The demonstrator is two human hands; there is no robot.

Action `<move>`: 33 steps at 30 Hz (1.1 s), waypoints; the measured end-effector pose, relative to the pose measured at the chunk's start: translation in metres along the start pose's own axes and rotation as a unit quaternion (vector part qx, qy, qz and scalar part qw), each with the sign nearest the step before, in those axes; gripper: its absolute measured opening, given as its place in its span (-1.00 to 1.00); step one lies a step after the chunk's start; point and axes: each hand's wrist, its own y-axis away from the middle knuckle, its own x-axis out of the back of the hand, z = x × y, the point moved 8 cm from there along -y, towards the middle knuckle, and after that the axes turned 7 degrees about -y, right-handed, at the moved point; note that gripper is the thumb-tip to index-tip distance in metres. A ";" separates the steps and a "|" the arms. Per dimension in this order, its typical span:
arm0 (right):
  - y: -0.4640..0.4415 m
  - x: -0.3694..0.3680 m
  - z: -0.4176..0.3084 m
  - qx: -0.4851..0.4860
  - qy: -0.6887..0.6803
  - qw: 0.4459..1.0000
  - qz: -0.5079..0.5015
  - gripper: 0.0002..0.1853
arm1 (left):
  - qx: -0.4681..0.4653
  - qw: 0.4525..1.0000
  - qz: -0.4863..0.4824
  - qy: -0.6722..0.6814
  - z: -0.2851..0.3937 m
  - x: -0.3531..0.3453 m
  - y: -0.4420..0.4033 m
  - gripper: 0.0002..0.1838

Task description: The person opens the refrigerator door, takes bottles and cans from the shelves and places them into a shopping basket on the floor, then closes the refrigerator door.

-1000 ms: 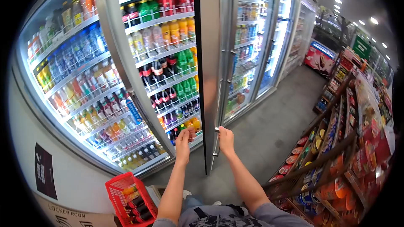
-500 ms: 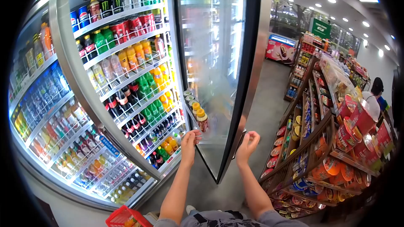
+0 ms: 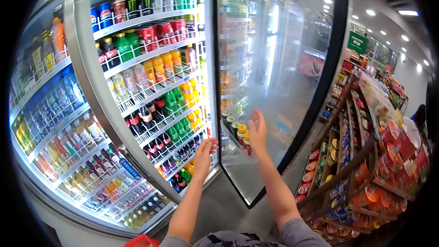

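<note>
A glass cooler door (image 3: pixel 270 91) with a black frame stands swung outward, its pane partly fogged. My right hand (image 3: pixel 258 133) is raised in front of the pane, fingers stretched out and holding nothing; whether it touches the glass I cannot tell. Lower, by the hinge side of the door, my left hand (image 3: pixel 204 156) is loosely closed with no object visible in it. Behind the left hand the drinks cooler (image 3: pixel 208 64) shows lit shelves of cans and bottles. Through or in the pane, several yellow-capped bottles (image 3: pixel 242 135) appear beside my right hand.
Left of the opening is another cooler door (image 3: pixel 68 110) with a blue label (image 3: pixel 130 168). A snack rack (image 3: pixel 356 155) with cup noodles (image 3: pixel 391 130) runs along the right side. A red basket (image 3: pixel 141 241) sits at the bottom edge, on my left.
The door has opened wider, its free edge moving right. My right hand has left the handle edge, risen leftward and opened its fingers before the glass. My left hand has barely moved.
</note>
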 end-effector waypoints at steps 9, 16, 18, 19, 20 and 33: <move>-0.027 -0.003 0.016 -0.015 0.111 0.991 0.068 -0.44 | 0.004 1.000 -0.014 0.017 -0.008 0.020 -0.061 -0.67; -0.031 -0.005 0.019 0.007 0.101 0.991 0.083 -0.43 | 0.006 0.997 -0.070 0.015 -0.014 -0.031 -0.114 -0.69; -0.036 0.001 0.024 -0.006 0.099 0.991 0.092 -0.42 | 0.003 0.997 -0.078 0.028 -0.026 -0.043 -0.126 -0.69; -0.040 0.004 0.027 -0.009 0.092 0.990 0.105 -0.42 | 0.005 0.997 -0.078 0.024 -0.030 -0.046 -0.131 -0.69; -0.044 0.005 0.030 -0.012 0.091 0.990 0.105 -0.42 | 0.008 0.997 -0.077 0.028 -0.034 -0.049 -0.137 -0.70; -0.107 0.029 0.080 -0.049 0.083 0.970 0.223 -0.47 | 0.012 1.000 0.012 0.025 -0.067 -0.018 -0.223 -0.70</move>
